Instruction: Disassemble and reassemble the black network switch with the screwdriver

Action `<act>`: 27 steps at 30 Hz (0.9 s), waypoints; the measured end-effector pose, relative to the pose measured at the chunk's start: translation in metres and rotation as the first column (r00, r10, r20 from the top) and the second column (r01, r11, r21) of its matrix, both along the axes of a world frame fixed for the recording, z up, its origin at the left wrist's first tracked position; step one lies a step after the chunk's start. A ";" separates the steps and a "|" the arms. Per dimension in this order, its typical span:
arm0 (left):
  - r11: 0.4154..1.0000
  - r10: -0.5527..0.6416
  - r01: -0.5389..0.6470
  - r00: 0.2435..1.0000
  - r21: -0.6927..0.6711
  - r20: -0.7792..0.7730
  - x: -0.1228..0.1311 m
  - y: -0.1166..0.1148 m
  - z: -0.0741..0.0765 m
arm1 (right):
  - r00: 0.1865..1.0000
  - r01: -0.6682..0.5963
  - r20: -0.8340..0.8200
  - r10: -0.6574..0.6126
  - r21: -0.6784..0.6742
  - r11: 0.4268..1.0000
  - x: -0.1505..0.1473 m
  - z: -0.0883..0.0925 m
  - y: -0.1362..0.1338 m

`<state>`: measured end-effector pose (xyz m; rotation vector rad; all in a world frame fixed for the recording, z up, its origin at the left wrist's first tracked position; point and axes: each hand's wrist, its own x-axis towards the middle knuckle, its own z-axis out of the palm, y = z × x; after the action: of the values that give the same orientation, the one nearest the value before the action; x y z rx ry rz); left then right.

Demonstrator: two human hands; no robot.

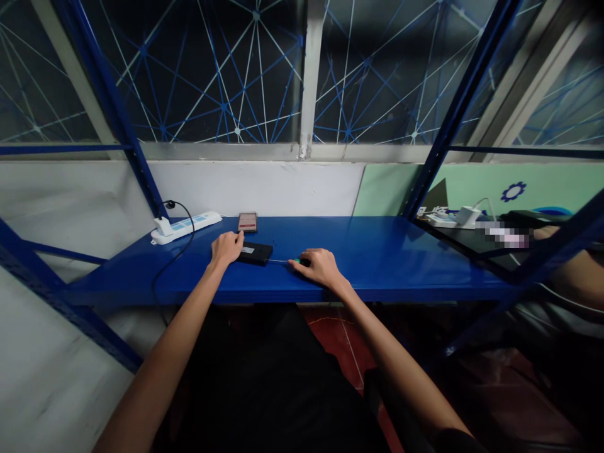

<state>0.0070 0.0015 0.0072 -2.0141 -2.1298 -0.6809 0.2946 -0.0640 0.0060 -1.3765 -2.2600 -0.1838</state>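
My left hand [226, 247] lies on the left end of the flat black box [258, 253], fingers bent down over its edge and pressing on it. The box lies flat on the blue desk [387, 258], about midway along it and a little back from the front edge. My right hand [318, 266] rests on the desk just to the right of the box, fingers closed narrow round a small screwdriver [285, 260]. Its green handle shows at my fingertips, and its thin shaft lies almost level, pointing left to the right end of the box. Whether the tip touches, I cannot tell. Just behind the box lies a phone [247, 221], screen up. To the left a white power strip [186, 226] sits by the wall with a black cable [172, 261] trailing over the front edge. At the far right another person's arm [570, 277] rests beside a dark tray.
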 end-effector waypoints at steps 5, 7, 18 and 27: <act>0.999 0.033 -0.033 0.999 -0.008 -0.018 0.002 -0.003 0.002 | 1.000 -0.024 -0.001 0.024 0.022 0.999 0.000 0.000 -0.001; 0.999 0.044 -0.045 0.999 -0.011 -0.024 0.003 -0.004 0.003 | 1.000 -0.025 -0.001 0.025 0.028 0.999 0.000 0.000 -0.002; 0.998 0.051 -0.052 0.998 -0.021 -0.029 0.004 -0.006 0.005 | 1.000 -0.002 -0.011 0.002 0.032 0.999 0.000 -0.001 0.000; 0.999 0.041 -0.041 0.999 -0.009 -0.025 0.003 -0.005 0.003 | 1.000 -0.012 -0.005 0.012 0.038 0.999 0.000 0.000 -0.003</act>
<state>0.0099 -0.0033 0.0101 -1.9670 -2.1577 -0.6377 0.2947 -0.0665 0.0065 -1.3426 -2.2489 -0.2178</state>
